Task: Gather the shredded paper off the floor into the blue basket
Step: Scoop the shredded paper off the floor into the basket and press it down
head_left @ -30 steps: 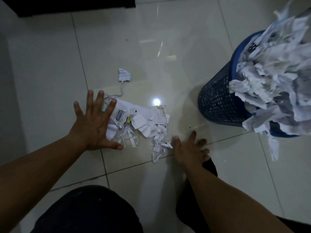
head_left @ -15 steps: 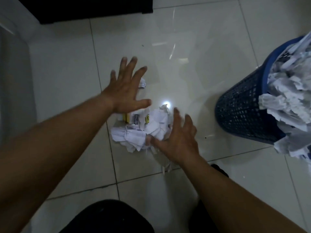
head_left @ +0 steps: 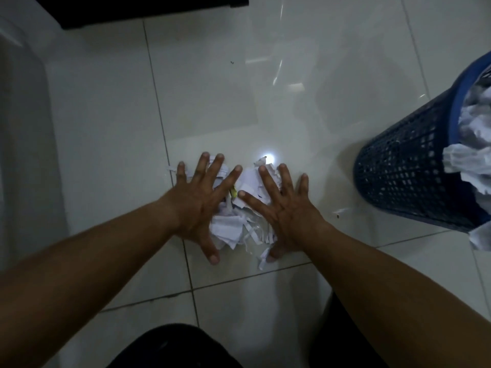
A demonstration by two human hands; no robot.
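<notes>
A small heap of white shredded paper [head_left: 233, 227] lies on the pale tiled floor, with a yellow scrap in it. My left hand [head_left: 198, 205] presses flat on the heap's left side, fingers spread. My right hand [head_left: 281, 208] lies flat on its right side, fingers spread too. Neither hand grips the paper. The blue mesh basket [head_left: 403, 171] stands at the right edge, about a hand's width from my right hand, heaped with shredded paper [head_left: 475, 134] that spills over its rim.
One tiny paper scrap [head_left: 340, 211] lies on the floor between my right hand and the basket. A dark piece of furniture [head_left: 148, 9] runs along the top edge. My dark-clothed knees [head_left: 175, 346] are at the bottom.
Both hands have swept inward and pushed the scattered paper into one tight heap. My left hand pulled the far loose piece back in; both palms now rest on the heap.
</notes>
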